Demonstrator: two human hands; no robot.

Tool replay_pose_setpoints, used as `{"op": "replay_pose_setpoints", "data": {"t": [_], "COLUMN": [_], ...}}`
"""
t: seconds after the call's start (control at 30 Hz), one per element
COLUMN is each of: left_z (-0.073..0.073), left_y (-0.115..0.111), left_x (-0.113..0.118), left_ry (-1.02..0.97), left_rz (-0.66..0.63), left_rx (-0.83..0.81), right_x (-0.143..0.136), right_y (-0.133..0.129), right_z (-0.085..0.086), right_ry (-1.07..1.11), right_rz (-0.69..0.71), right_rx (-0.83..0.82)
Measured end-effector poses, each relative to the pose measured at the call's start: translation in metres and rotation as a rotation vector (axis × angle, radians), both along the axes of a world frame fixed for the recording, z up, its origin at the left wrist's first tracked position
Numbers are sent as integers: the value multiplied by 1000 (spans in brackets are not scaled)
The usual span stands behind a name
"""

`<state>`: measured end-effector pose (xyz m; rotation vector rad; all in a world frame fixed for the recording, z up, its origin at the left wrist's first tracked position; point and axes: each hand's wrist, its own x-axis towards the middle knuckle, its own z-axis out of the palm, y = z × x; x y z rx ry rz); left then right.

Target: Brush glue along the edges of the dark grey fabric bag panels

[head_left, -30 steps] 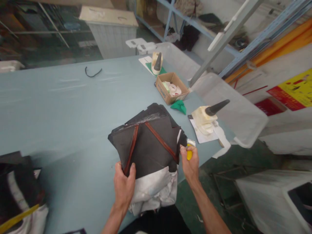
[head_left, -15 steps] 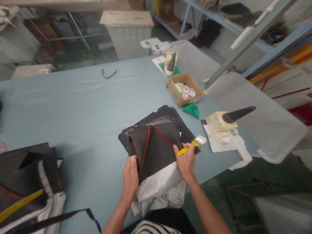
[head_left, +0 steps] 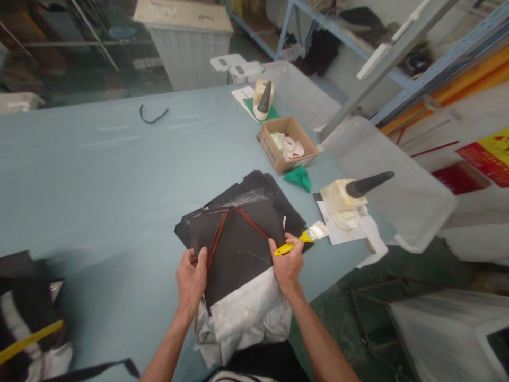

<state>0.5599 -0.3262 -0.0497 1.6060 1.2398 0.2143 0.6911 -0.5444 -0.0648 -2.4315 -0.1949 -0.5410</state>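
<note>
A broad pale-blue table (head_left: 99, 159) fills most of the view. At its far right edge lie clear plastic bins (head_left: 389, 180), tipped against a grey metal frame. At the near edge, right in front of the person, lies a dark panel (head_left: 238, 244) with two reddish-brown strips meeting in a peak; it rests on a black backing sheet (head_left: 258, 185), and grey-white cloth (head_left: 246, 313) hangs from under it over the table edge.

A small cardboard box (head_left: 288, 144) sits further back to the right, holding pale rolls; there is dark print on its side, too small to read. Beside it lies a crumpled green rag (head_left: 299, 178). A cream glue bottle (head_left: 350, 193) with a black cone nozzle lies on white paper, which carries what looks like a barcode label (unreadable), and a second bottle (head_left: 262, 98) stands at the far edge. A yellow-and-red poster at the far right bears writing that is blurred.

The left hand (head_left: 191, 278) pinches the panel's near-left edge, thumb on top, fingers curled under. The right hand (head_left: 287, 262) is closed around a yellow-handled brush (head_left: 298, 241), its pale bristles pointing right, while the fingers also press the panel's right edge. Both forearms reach up from the bottom of the frame.
</note>
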Motion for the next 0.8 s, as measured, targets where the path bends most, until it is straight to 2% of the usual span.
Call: {"op": "replay_pose_setpoints", "data": {"t": [0.07,0.1,0.17,0.23,0.27,0.33,0.4,0.47,0.53,0.63,0.73,0.8], "left_z": [1,5,22,41,48,53,45,31,18,11,10,6], "left_y": [5,6,4,-7,-17,-40,-62,-78,-87,-91,-92,-92], "left_x": [-2,-2,-1,7,14,31,49,63,70,69,66,66], "left_ry": [39,59,60,-63,-161,-336,-378,-343,-302,-298,-352,-374], "left_rz": [17,18,-26,-181,-302,-606,-853,-994,-1056,-1079,-1124,-1157], "left_rx": [43,128,425,728,819,876,883,886,874,854,849,851], "right_x": [-1,-2,-5,-8,-8,-8,-6,-2,4,11,13,13], "right_y": [0,1,1,1,1,3,3,2,-2,-9,-10,-4], "right_z": [0,0,1,2,2,2,4,11,24,51,78,89], "right_ry": [3,10,32,53,59,78,87,64,4,-71,7,96], "right_rz": [3,1,-8,-25,-35,-46,-43,-33,-17,70,236,320], "right_rx": [1,5,24,67,93,137,164,189,223,269,310,340]}}
